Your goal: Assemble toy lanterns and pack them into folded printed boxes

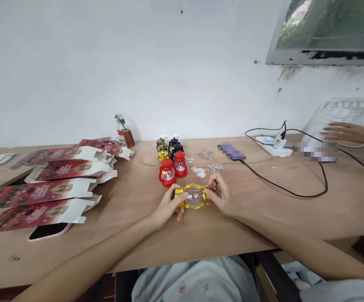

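A small gold lantern (194,197) with a clear middle lies sideways between my hands, just above the table. My left hand (171,203) grips one end, thumb on top. At the other end, my right hand (220,195) holds it too, and a thin pale wire loop (222,193) shows by its fingers. Two red lanterns (168,173) stand just beyond, with gold lanterns (163,156) and black lanterns (177,149) behind them. To their right lie small round discs (216,167), white pieces (198,172) and a pile of thin wire pieces (206,154).
Flattened red printed boxes (59,188) overlap on the left, partly over a phone (50,230). A drink bottle (124,133) stands near the wall. Right of centre are a purple phone (230,151), a black cable (295,195) and a power strip (274,147). Another person's hand (342,132) reaches in.
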